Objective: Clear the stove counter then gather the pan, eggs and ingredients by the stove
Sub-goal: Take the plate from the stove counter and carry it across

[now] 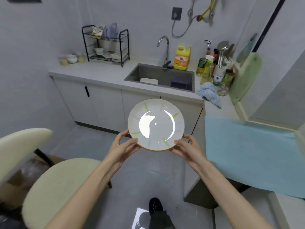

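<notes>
Black shoe (155,206) on the grey floor right at the bottom, then two bare arms going up to a white plate (156,124) with little green streaks and a tan rim. The left hand (123,147) pinches the near-left edge and the right hand (184,148) the near-right edge, thumbs on top and fingers curled underneath.

So the plate's up in the air in front of the sink (153,71), out over the floor and not touching the counter (99,72). It's tipped a bit toward the camera, with a big glare on it.

A yellow detergent bottle (181,57) stands just behind the sink, next to the faucet (165,48). There's a crumpled blue cloth (209,95) right of the sink and a black dish rack (105,45) well to its left.
</notes>
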Demonstrator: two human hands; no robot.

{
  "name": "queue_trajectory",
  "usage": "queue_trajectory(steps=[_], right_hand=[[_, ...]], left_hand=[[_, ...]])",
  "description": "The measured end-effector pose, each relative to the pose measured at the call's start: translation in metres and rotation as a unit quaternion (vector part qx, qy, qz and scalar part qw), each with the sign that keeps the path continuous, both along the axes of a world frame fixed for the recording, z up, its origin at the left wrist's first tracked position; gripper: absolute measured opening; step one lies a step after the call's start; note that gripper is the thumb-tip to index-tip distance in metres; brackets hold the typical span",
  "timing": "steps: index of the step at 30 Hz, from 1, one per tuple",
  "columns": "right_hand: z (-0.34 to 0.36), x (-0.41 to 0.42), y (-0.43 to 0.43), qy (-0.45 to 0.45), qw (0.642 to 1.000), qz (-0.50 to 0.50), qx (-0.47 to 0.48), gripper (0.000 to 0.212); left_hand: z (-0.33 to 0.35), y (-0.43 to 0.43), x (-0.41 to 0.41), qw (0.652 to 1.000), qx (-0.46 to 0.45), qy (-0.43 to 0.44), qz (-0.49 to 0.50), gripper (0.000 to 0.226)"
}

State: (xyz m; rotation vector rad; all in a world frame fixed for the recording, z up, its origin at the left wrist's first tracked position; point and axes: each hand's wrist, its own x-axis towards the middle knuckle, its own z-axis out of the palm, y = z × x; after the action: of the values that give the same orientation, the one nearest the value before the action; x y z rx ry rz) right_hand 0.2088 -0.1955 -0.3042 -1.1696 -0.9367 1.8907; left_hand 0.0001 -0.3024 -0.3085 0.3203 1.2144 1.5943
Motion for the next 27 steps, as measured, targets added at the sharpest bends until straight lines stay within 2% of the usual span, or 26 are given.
queue_trajectory(steps=[14,22,27], right_hand=[[0.010,-0.224,0.226,-0.002,0.984,0.175,-0.019,0.034],[-0.005,-0.358,0.308,-0.015,0.973,0.230,-0.018,0.036],[-0.018,-0.466,0.358,-0.015,0.970,0.241,-0.015,0.036]], left_hand=[[0.004,0.167,-0.185,0.985,-0.024,0.009,0.171,0.053],[-0.007,0.231,-0.299,0.975,-0.036,0.001,0.219,0.045],[-0.024,0.277,-0.403,0.971,-0.049,0.000,0.232,0.048]])
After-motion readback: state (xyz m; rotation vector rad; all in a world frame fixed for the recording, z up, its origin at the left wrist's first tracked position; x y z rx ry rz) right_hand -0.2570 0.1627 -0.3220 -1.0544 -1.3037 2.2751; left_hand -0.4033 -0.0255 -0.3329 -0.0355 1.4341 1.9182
